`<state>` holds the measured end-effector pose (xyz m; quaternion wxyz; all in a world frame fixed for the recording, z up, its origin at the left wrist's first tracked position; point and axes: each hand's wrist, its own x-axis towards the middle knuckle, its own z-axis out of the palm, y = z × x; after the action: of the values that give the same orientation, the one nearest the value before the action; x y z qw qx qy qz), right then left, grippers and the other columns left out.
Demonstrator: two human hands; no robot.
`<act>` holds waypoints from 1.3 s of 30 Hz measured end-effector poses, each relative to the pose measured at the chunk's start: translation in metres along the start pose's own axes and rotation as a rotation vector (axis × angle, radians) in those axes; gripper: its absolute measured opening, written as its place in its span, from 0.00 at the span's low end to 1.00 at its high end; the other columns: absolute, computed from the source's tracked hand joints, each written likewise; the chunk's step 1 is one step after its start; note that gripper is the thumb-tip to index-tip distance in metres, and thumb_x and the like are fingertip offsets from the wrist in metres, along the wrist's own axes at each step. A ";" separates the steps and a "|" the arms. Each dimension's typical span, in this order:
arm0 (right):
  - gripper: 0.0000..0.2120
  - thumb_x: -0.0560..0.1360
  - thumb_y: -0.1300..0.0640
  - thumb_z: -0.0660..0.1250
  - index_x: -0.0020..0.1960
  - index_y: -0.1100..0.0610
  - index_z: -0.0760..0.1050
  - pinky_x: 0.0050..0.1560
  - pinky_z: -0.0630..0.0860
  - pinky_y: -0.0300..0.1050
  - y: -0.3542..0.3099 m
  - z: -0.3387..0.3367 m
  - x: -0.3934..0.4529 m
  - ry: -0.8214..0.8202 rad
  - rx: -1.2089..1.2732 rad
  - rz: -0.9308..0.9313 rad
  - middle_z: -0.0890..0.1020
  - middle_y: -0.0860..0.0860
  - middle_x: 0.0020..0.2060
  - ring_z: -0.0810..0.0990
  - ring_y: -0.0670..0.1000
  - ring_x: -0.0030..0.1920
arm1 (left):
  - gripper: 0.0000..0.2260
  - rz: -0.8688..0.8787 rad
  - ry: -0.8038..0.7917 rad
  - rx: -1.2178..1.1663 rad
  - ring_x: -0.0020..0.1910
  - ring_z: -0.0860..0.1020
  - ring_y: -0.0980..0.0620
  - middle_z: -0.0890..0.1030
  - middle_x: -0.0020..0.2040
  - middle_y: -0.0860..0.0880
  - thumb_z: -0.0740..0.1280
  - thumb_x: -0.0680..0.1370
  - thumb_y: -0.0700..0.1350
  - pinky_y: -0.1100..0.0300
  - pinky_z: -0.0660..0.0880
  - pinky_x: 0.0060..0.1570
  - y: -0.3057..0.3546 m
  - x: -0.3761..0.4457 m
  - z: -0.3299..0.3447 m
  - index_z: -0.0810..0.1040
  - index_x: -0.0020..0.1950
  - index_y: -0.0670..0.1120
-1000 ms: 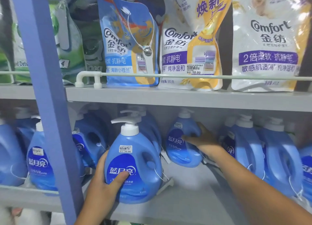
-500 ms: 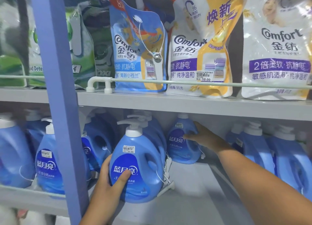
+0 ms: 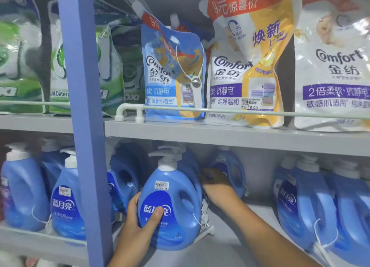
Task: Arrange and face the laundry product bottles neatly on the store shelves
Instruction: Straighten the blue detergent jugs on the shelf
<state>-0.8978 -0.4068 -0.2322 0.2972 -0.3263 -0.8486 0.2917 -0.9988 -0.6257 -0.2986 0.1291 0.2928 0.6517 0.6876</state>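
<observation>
A blue plastic pump-top detergent bottle (image 3: 170,210) stands upright at lower centre, its label facing out. Behind it, right of centre, a second blue bottle (image 3: 230,170) sits deep on the lower shelf, partly hidden.

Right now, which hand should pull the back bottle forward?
Right. The right hand already reaches deep to the rear bottle. The left hand grips the front pump bottle, thumb on its label.

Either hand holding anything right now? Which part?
Left hand grips the front pump bottle by its lower left side, thumb across the label. Right hand reaches the rear bottle; actual hold cannot be told.
</observation>
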 end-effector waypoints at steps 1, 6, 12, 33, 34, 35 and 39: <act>0.08 0.75 0.50 0.65 0.38 0.51 0.77 0.38 0.71 0.41 -0.002 0.007 -0.003 -0.063 0.097 0.010 0.82 0.47 0.34 0.76 0.46 0.33 | 0.27 -0.003 0.005 -0.008 0.54 0.83 0.62 0.84 0.56 0.61 0.78 0.70 0.60 0.52 0.80 0.58 -0.002 0.000 -0.001 0.71 0.66 0.63; 0.06 0.75 0.54 0.64 0.43 0.51 0.79 0.34 0.70 0.31 0.011 0.015 0.006 -0.117 0.090 0.032 0.85 0.47 0.41 0.81 0.50 0.41 | 0.29 -0.012 0.008 -0.031 0.53 0.84 0.61 0.85 0.55 0.61 0.79 0.69 0.62 0.46 0.80 0.60 -0.003 0.001 -0.002 0.71 0.66 0.64; 0.14 0.80 0.60 0.61 0.37 0.49 0.72 0.36 0.70 0.37 0.017 0.018 0.010 -0.076 -0.015 0.070 0.83 0.49 0.41 0.78 0.51 0.39 | 0.27 0.016 -0.014 -0.013 0.52 0.83 0.62 0.85 0.54 0.62 0.78 0.70 0.60 0.50 0.81 0.58 0.000 0.000 0.001 0.72 0.66 0.64; 0.19 0.65 0.37 0.68 0.48 0.50 0.74 0.36 0.80 0.46 0.075 -0.151 -0.068 0.490 -0.319 0.299 0.84 0.51 0.39 0.82 0.58 0.36 | 0.10 0.767 -0.048 0.201 0.65 0.78 0.52 0.79 0.62 0.57 0.69 0.76 0.50 0.55 0.74 0.61 0.016 -0.056 0.089 0.81 0.56 0.49; 0.18 0.67 0.39 0.72 0.50 0.48 0.75 0.40 0.78 0.45 0.071 -0.149 -0.067 0.428 -0.286 0.243 0.83 0.48 0.42 0.83 0.57 0.41 | 0.10 0.752 -0.050 0.219 0.64 0.79 0.52 0.79 0.62 0.59 0.70 0.76 0.50 0.56 0.74 0.62 0.011 -0.054 0.093 0.81 0.57 0.50; 0.19 0.68 0.42 0.76 0.55 0.44 0.74 0.44 0.75 0.43 0.066 -0.146 -0.067 0.334 -0.235 0.183 0.82 0.45 0.45 0.82 0.54 0.45 | 0.11 0.746 -0.035 0.246 0.64 0.78 0.53 0.78 0.63 0.60 0.71 0.76 0.48 0.57 0.74 0.63 0.008 -0.052 0.097 0.81 0.58 0.51; 0.31 0.67 0.44 0.81 0.67 0.39 0.72 0.49 0.73 0.31 0.052 -0.133 -0.046 -0.002 -0.082 -0.080 0.80 0.34 0.56 0.80 0.43 0.55 | 0.15 0.683 0.176 0.367 0.62 0.76 0.53 0.75 0.63 0.61 0.69 0.74 0.53 0.73 0.63 0.65 0.008 -0.052 0.097 0.78 0.60 0.55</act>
<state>-0.7580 -0.3680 -0.1956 0.2942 -0.3037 -0.8726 0.2447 -0.9003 -0.5765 -0.3053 -0.2182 0.4509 0.6375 0.5854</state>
